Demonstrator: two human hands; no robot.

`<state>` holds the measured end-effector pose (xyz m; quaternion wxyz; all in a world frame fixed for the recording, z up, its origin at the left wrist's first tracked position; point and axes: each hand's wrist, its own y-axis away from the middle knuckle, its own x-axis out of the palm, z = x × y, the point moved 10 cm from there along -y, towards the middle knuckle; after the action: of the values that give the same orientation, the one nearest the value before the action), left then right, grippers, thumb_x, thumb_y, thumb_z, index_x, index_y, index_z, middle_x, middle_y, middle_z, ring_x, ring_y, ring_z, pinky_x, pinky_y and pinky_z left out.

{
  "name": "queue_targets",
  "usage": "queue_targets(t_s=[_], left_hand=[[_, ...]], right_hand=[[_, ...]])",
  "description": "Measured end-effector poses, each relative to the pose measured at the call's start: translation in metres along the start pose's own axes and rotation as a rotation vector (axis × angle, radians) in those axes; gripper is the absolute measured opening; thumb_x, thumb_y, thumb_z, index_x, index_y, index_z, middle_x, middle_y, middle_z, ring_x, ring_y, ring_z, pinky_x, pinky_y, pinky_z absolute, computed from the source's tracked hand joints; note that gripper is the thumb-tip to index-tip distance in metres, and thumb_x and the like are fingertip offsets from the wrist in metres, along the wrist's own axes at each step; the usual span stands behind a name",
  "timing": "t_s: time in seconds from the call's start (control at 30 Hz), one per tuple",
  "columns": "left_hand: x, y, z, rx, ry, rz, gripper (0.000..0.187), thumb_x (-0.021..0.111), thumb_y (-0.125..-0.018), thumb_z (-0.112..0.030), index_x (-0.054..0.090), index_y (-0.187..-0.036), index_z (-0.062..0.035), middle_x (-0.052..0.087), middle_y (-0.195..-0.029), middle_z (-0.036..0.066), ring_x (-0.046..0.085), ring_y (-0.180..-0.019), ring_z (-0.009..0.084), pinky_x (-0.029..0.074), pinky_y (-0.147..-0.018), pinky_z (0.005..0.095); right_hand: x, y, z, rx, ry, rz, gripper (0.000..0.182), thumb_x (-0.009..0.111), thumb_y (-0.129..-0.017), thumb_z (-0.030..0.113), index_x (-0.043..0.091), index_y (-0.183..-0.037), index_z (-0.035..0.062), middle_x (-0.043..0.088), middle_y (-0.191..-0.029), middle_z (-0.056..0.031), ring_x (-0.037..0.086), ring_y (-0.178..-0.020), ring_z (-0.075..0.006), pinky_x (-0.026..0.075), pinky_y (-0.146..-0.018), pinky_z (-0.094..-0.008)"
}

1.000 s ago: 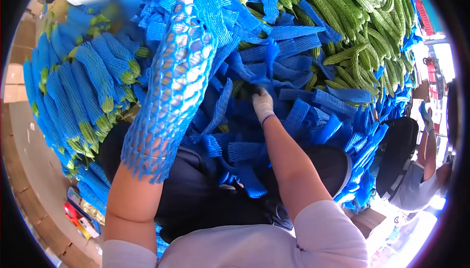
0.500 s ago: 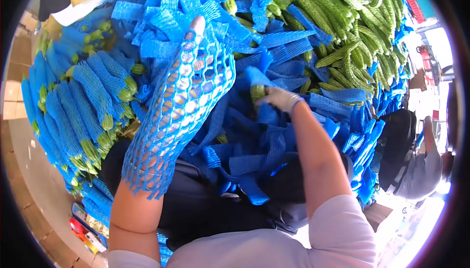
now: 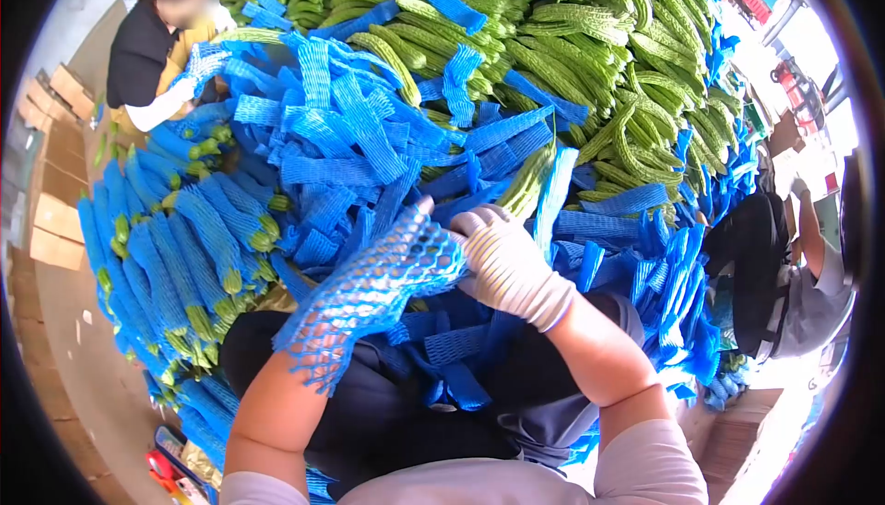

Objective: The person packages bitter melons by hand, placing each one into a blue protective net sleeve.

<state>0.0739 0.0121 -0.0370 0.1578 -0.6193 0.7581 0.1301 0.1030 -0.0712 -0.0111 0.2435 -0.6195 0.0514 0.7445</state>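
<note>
My left hand (image 3: 392, 270) has a blue foam net sleeve (image 3: 346, 307) stretched over it from the fingers to past the wrist. Its fingers curl in against my right hand, and what they hold is hidden. My right hand (image 3: 512, 261), in a whitish knit glove, is closed at the lower end of a green bitter gourd (image 3: 527, 184), which points up and away. Beside that gourd a pale blue net strip (image 3: 555, 193) stands upright. Loose blue net sleeves (image 3: 355, 127) lie just beyond my hands.
Bare bitter gourds (image 3: 572, 53) are heaped at the back. Netted gourds (image 3: 189, 251) are stacked on the left. A co-worker (image 3: 152, 53) is at the upper left, and another person (image 3: 802, 293) at the right. Red-handled scissors (image 3: 164, 473) lie at the lower left.
My left hand has come down from its raised, stretched position to meet my right hand. My right hand has moved slightly down, and a bitter gourd now shows at it. The view has tilted upward.
</note>
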Motion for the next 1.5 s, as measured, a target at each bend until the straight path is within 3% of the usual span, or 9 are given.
queue_targets(t_s=[0.27, 0.4, 0.47, 0.77, 0.9, 1.07, 1.23, 1.33, 1.5], left_hand=[[0.047, 0.006, 0.023, 0.317, -0.947, 0.098, 0.045, 0.055, -0.085, -0.001, 0.047, -0.129, -0.0023, 0.051, -0.131, 0.014, 0.046, -0.124, 0.0231, 0.024, -0.116, 0.0395], [0.022, -0.018, 0.074, -0.101, 0.955, -0.159, 0.033, 0.050, -0.092, -0.010, 0.050, -0.123, -0.0012, 0.058, -0.119, 0.011, 0.053, -0.115, 0.0204, 0.032, -0.110, 0.0397], [0.014, -0.022, 0.029, 0.002, -0.685, -0.036, 0.027, 0.047, -0.096, -0.011, 0.051, -0.120, -0.0001, 0.059, -0.114, 0.009, 0.056, -0.106, 0.0160, 0.041, -0.101, 0.0348], [0.011, 0.036, 0.013, 0.049, 0.092, -0.149, 0.036, 0.060, -0.089, -0.013, 0.052, -0.122, -0.0015, 0.061, -0.115, 0.009, 0.058, -0.108, 0.0174, 0.046, -0.097, 0.0314], [0.025, 0.053, 0.008, -0.268, 1.032, -0.229, 0.040, 0.066, -0.086, -0.014, 0.052, -0.122, -0.0018, 0.061, -0.115, 0.009, 0.059, -0.106, 0.0184, 0.050, -0.092, 0.0313], [0.023, 0.051, -0.022, -0.422, 1.054, -0.313, 0.040, 0.063, -0.087, -0.013, 0.051, -0.123, -0.0012, 0.060, -0.114, 0.012, 0.060, -0.104, 0.0198, 0.053, -0.087, 0.0348], [0.038, 0.047, -0.064, 0.199, -0.297, -0.047, 0.065, 0.071, -0.083, -0.012, 0.038, -0.137, 0.0012, 0.053, -0.127, 0.015, 0.054, -0.113, 0.0225, 0.043, -0.098, 0.0336], [0.044, 0.048, -0.069, -0.082, 0.290, 0.294, 0.035, 0.062, -0.091, -0.015, 0.057, -0.121, 0.0003, 0.062, -0.116, 0.017, 0.059, -0.109, 0.0245, 0.048, -0.092, 0.0352], [-0.074, 0.041, -0.049, 0.037, 0.121, -0.674, 0.024, 0.057, -0.090, -0.006, 0.059, -0.114, -0.0030, 0.062, -0.097, 0.007, 0.058, -0.085, 0.0107, 0.048, -0.072, 0.0234]], right_hand=[[-0.008, 0.002, -0.001, -0.059, -0.574, -0.126, 0.058, 0.075, -0.070, 0.023, 0.052, -0.120, 0.0035, 0.044, -0.136, -0.0184, 0.038, -0.127, -0.0410, 0.024, -0.108, -0.0531], [0.012, 0.006, -0.018, 0.276, -1.265, -0.420, 0.014, 0.063, -0.087, 0.006, 0.056, -0.099, 0.0041, 0.062, -0.100, -0.0075, 0.058, -0.092, -0.0171, 0.045, -0.082, -0.0289], [0.027, 0.009, -0.017, 0.466, -1.626, -0.368, 0.012, 0.059, -0.094, 0.017, 0.057, -0.097, 0.0060, 0.057, -0.088, 0.0010, 0.049, -0.080, -0.0025, 0.040, -0.070, -0.0195], [0.047, 0.001, -0.121, 0.577, -1.134, -0.447, 0.013, 0.064, -0.089, 0.016, 0.066, -0.091, 0.0035, 0.061, -0.072, 0.0007, 0.051, -0.063, -0.0068, 0.045, -0.061, -0.0246], [0.051, 0.029, -0.173, 0.788, -0.906, -0.572, 0.017, 0.067, -0.086, 0.019, 0.068, -0.091, 0.0033, 0.067, -0.076, -0.0053, 0.058, -0.070, -0.0117, 0.047, -0.069, -0.0271], [0.040, 0.054, -0.175, 0.858, -0.779, -0.791, 0.047, 0.068, -0.085, 0.034, 0.057, -0.116, 0.0000, 0.066, -0.098, -0.0133, 0.060, -0.084, -0.0163, 0.048, -0.077, -0.0295], [0.066, 0.008, -0.065, 0.620, -2.083, -0.197, 0.054, 0.067, -0.086, 0.036, 0.048, -0.127, 0.0041, 0.061, -0.104, -0.0105, 0.061, -0.091, -0.0218, 0.052, -0.080, -0.0389], [0.051, 0.013, -0.048, 0.551, -2.126, -0.089, 0.053, 0.073, -0.082, 0.021, 0.050, -0.127, 0.0051, 0.061, -0.101, -0.0036, 0.061, -0.085, -0.0138, 0.051, -0.077, -0.0293], [0.056, 0.008, -0.008, 0.421, -2.073, 0.072, 0.071, 0.073, -0.082, 0.017, 0.036, -0.141, 0.0069, 0.055, -0.125, -0.0035, 0.050, -0.114, -0.0138, 0.039, -0.098, -0.0295]])
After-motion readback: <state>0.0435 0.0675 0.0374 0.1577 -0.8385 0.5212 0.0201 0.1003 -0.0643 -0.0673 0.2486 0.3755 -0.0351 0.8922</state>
